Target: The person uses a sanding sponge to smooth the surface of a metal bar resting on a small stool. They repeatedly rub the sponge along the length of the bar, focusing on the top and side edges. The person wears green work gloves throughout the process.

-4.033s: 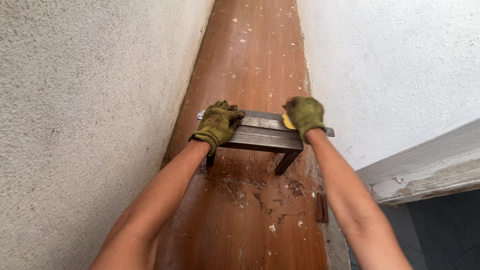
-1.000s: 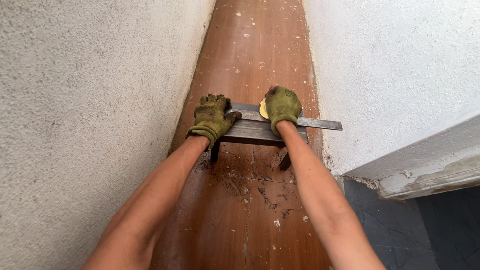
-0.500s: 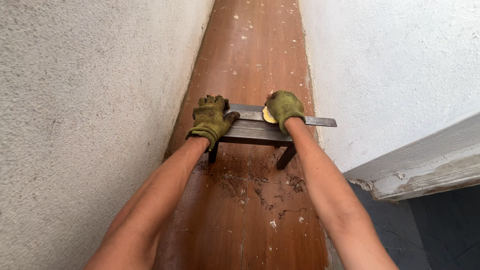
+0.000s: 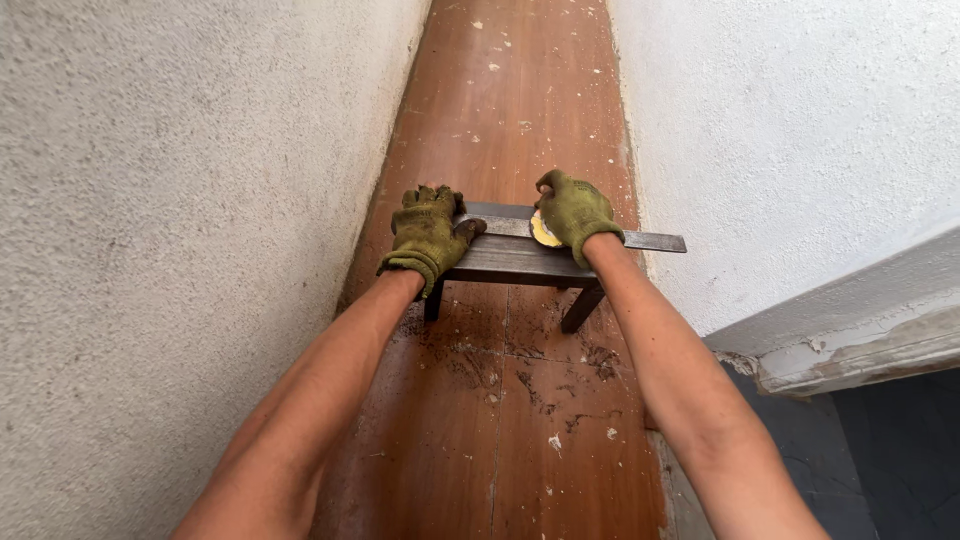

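head view: we are kneeling over a small dark bench [image 4: 510, 262] that is serving as our worktop in a narrow passage, and a flat metal bar [image 4: 640, 240] is lying across its top, its right end overhanging toward the white wall [image 4: 780, 130]. our left hand [image 4: 428, 235], in an olive glove, is pressing flat on the bar's left end and the worktop edge; its grip is spread and pressing down, not wrapped around anything. our right hand [image 4: 572, 210], gloved alike, is closing its grip on a small yellow disc-shaped thing [image 4: 543, 232] that is resting against the bar near its middle; what the disc is we cannot tell.

to do this step well, we judge that we are needing firm downward weight from the left hand so that the bar is not sliding or tipping at its overhanging end, and a steady right wrist keeping the yellow disc-shaped thing square to the metal.

room is tight: the rough grey wall [image 4: 180, 200] is crowding our left elbow and the white wall is standing just beside the bar's free end, so sideways travel is limited. the brown floor [image 4: 510, 90], flecked with plaster, is running open ahead, and a chipped step [image 4: 860, 350] is sitting at lower right.
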